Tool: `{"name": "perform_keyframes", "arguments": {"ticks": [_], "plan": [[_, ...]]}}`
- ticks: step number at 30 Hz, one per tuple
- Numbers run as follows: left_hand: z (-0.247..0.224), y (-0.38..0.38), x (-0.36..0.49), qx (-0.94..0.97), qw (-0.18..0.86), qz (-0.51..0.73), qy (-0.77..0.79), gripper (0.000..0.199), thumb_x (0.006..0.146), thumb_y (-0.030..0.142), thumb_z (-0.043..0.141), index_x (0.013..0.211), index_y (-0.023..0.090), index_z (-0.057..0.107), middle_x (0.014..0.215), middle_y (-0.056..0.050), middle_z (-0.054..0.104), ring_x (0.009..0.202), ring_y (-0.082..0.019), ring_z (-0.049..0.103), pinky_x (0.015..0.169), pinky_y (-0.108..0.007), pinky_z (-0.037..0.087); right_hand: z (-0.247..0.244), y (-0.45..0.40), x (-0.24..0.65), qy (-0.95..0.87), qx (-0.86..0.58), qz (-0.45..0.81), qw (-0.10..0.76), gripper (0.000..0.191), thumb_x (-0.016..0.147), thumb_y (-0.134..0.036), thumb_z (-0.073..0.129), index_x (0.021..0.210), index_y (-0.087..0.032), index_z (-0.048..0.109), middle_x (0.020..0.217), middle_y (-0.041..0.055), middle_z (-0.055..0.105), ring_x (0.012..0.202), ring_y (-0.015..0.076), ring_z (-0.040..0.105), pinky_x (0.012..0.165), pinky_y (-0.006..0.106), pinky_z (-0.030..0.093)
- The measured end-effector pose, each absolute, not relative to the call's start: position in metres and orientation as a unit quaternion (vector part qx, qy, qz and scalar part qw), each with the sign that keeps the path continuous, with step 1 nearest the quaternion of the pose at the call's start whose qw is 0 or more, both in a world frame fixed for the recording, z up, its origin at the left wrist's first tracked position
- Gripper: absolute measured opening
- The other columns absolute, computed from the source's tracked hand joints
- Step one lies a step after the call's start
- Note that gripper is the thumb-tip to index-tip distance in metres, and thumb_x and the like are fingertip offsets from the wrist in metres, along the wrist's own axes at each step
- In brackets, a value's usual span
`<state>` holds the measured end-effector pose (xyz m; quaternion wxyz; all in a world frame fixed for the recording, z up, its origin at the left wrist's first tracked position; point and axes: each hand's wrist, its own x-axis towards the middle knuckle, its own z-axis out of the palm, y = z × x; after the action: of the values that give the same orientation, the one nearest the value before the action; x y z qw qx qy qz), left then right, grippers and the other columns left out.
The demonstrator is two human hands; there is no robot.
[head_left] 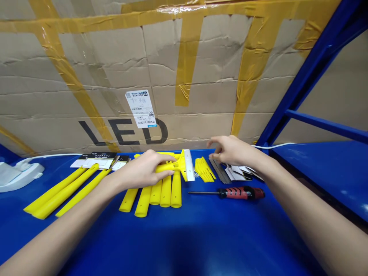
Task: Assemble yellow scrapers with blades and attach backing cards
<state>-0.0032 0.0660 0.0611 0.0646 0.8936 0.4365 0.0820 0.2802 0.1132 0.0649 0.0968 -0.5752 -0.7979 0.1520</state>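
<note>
My left hand (pixel 146 168) is closed around the yellow handle of a scraper (pixel 180 165), whose wide head with a pale metal blade points right. Below it lie several yellow tubular handles (pixel 156 193), partly covered by the hand. My right hand (pixel 230 149) is over a stack of dark flat strips (pixel 220 170), its fingers bent and apart, the lower fingertips close to the strips. Whether they touch is hard to see. Left of the strips lies a fan of small yellow plastic pieces (pixel 204 169), with tiny screws (pixel 197 172) beside it.
A screwdriver (pixel 238 193) with a red and black grip lies in front of the strips. Packaged pieces (pixel 240 172) are at right. Yellow scrapers with card tags (pixel 66 191) and a white power strip (pixel 21 174) are at left. A taped cardboard box (pixel 115 76) stands behind; a blue frame (pixel 301 73) rises right.
</note>
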Motion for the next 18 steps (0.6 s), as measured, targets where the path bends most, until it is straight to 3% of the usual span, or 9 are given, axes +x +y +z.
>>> {"name": "perform_keyframes", "arguments": {"ticks": [5,14,18], "plan": [[0.056,0.068,-0.005,0.893,0.064,0.084,0.437,0.048,0.096,0.048,0.054,0.132,0.02,0.069,0.122,-0.014,0.075,0.109,-0.034,0.068,0.093,-0.048,0.054,0.054,0.114,0.275,-0.797,-0.584,0.147,0.041,0.04,0.071,-0.015,0.075,0.111,-0.018,0.073,0.086,0.0092,0.076,0.078,0.0253,0.072,0.065,0.032,0.052],[0.058,0.066,-0.002,0.893,0.065,0.059,0.441,0.051,0.097,0.05,0.051,0.134,0.019,0.066,0.122,-0.014,0.074,0.11,-0.035,0.067,0.093,-0.05,0.053,0.041,0.112,0.265,-0.807,-0.577,0.123,0.017,0.051,0.067,-0.014,0.071,0.117,-0.017,0.073,0.087,0.0113,0.073,0.078,0.0262,0.07,0.064,0.033,0.05],[0.058,0.066,-0.002,0.895,0.064,0.057,0.438,0.051,0.098,0.051,0.049,0.135,0.019,0.066,0.124,-0.014,0.073,0.11,-0.035,0.066,0.093,-0.05,0.052,0.041,0.109,0.263,-0.811,-0.577,0.099,0.017,0.056,0.067,-0.012,0.07,0.123,-0.017,0.071,0.096,0.0151,0.073,0.085,0.0298,0.071,0.069,0.036,0.051]]}}
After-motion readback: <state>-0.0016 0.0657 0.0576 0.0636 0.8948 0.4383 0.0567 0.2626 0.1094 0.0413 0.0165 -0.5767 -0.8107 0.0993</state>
